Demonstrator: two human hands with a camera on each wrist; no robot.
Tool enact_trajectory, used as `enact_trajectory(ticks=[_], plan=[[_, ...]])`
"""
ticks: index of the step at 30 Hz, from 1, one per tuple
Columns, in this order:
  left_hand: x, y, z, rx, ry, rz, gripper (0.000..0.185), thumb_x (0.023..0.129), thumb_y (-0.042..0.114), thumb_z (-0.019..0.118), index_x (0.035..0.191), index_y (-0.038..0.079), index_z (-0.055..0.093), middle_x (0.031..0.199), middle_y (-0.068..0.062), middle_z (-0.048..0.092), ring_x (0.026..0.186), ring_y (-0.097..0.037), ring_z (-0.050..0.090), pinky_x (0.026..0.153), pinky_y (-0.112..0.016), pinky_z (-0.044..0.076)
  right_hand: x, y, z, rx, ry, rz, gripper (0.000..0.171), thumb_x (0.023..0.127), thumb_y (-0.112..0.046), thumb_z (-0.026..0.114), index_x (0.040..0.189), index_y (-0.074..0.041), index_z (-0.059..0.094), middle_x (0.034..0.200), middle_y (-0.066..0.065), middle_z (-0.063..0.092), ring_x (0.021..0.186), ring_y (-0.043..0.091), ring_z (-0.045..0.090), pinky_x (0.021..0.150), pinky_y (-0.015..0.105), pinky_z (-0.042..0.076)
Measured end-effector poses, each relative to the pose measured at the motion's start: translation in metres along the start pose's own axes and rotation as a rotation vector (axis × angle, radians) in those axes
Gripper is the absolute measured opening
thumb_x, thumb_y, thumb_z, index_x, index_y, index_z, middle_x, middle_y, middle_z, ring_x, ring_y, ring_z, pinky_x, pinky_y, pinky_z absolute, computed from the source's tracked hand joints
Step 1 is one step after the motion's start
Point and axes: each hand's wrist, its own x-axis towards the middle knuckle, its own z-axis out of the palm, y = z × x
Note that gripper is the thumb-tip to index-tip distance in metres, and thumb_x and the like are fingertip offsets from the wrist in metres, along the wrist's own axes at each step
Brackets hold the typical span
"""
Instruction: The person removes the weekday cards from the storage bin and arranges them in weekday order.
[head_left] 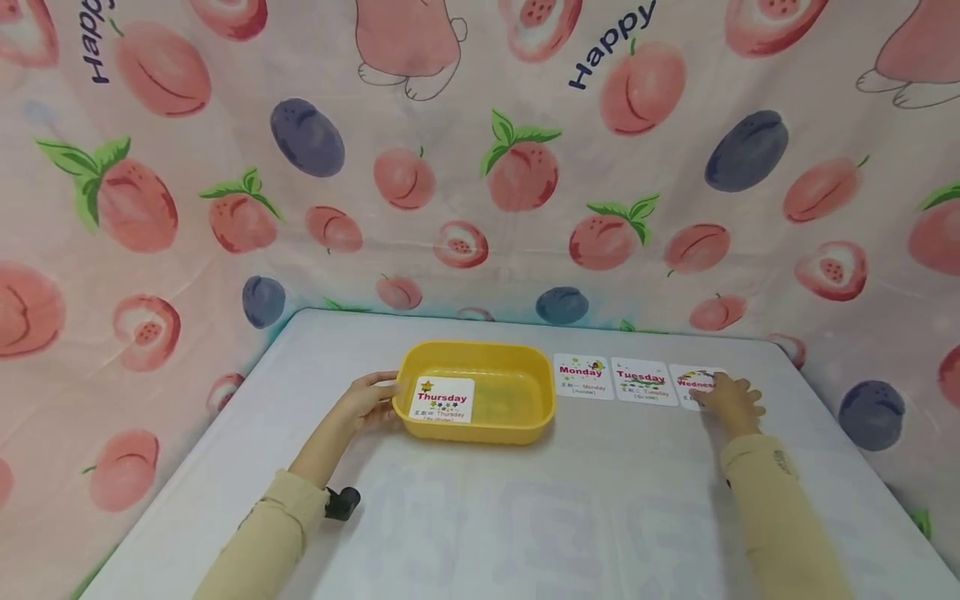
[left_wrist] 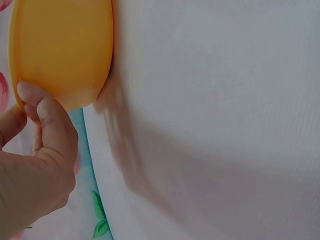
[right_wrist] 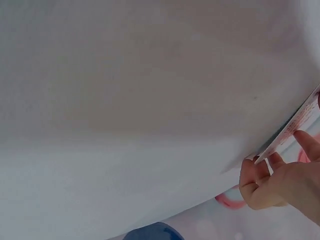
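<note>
At its left end, a yellow plastic basket (head_left: 517, 392) is held by the left hand (head_left: 370, 400); in the left wrist view the thumb and fingers pinch its rim (left_wrist: 15, 60). A white Thursday card (head_left: 443, 400) lies inside, toward the left. The right hand (head_left: 733, 404) holds the Wednesday card (head_left: 692, 380) at the right end of a row and covers part of its print. Seen edge-on in the right wrist view, this card (right_wrist: 287, 132) has fingers on both its faces. A Tuesday card (head_left: 643, 382) lies directly to its left.
The Monday card (head_left: 582, 377) lies between the basket and the Tuesday card. All stand toward the back of a white-covered table (head_left: 570, 508). A fruit-printed cloth (head_left: 465, 283) hangs behind and along both sides. A black wrist camera (head_left: 343, 503) sits at the left cuff.
</note>
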Motion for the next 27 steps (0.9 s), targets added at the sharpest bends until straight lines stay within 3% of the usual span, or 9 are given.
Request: enact_trajectory(ticks=[6,13,20,27], plan=[[0.0,0.0,-0.002,-0.014,-0.011,0.01,0.045,0.096,0.007,0.051,0.14,0.003,0.039,0.094,-0.005,0.055,0.066,-0.007,0.055,0.059,-0.017,0.052,-0.004,-0.006,0.002,-0.032,-0.007,-0.001,0.056,0.095,-0.026,0.049,0.132,0.011,0.028,0.114,0.038,0.032,0.114,0.058,0.027,0.094,0.065,0.028],[0.0,0.002,0.0,-0.018,-0.022,0.011,0.046,0.096,0.007,0.051,0.14,0.003,0.038,0.094,-0.005,0.055,0.064,-0.006,0.054,0.057,-0.016,0.051,-0.007,-0.007,0.001,0.014,0.004,0.035,0.056,0.095,-0.024,0.048,0.135,0.01,0.028,0.116,0.036,0.033,0.115,0.055,0.027,0.096,0.064,0.027],[0.001,0.004,0.0,-0.008,-0.015,0.009,0.047,0.096,0.007,0.051,0.141,0.004,0.037,0.096,-0.006,0.055,0.064,-0.006,0.054,0.057,-0.016,0.05,-0.01,-0.007,-0.001,0.079,0.019,-0.007,0.061,0.094,-0.024,0.046,0.138,0.01,0.021,0.126,0.039,0.027,0.118,0.06,0.024,0.098,0.069,0.021],[0.001,0.003,0.002,-0.001,-0.014,0.004,0.045,0.096,0.008,0.051,0.14,0.004,0.039,0.104,-0.009,0.054,0.07,-0.009,0.053,0.059,-0.017,0.049,-0.012,0.001,0.002,0.097,0.02,-0.053,0.06,0.095,-0.023,0.041,0.139,0.01,0.019,0.129,0.041,0.02,0.117,0.06,0.022,0.094,0.068,0.023]])
